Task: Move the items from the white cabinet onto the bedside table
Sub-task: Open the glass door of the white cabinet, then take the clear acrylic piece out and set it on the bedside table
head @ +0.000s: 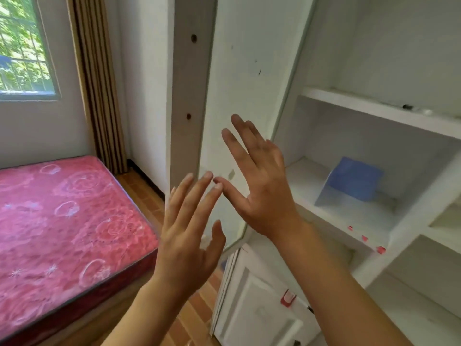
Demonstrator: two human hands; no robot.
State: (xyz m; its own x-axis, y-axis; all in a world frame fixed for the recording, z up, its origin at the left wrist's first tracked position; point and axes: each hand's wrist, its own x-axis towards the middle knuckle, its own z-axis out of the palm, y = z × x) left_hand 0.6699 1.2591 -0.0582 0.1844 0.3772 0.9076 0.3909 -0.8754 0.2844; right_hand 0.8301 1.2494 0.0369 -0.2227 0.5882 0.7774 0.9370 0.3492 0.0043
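Observation:
The white cabinet (pixel 374 111) fills the right half of the head view, its shelves open to me. On the middle shelf leans a blue and white flat packet (pixel 354 179), tilted against the back wall. My right hand (pixel 259 186) is raised in front of the cabinet's left side panel, fingers spread, holding nothing, left of the packet. My left hand (pixel 189 233) is raised below and left of it, fingers apart and empty, its fingertips almost touching the right thumb. The bedside table is not in sight.
A bed with a pink patterned mattress (pixel 62 233) takes the lower left. A striped curtain (pixel 97 83) and a window (pixel 25 46) stand behind it. A lower cabinet door (pixel 252 310) hangs open below my arms. Small red marks (pixel 364 238) dot the shelf edge.

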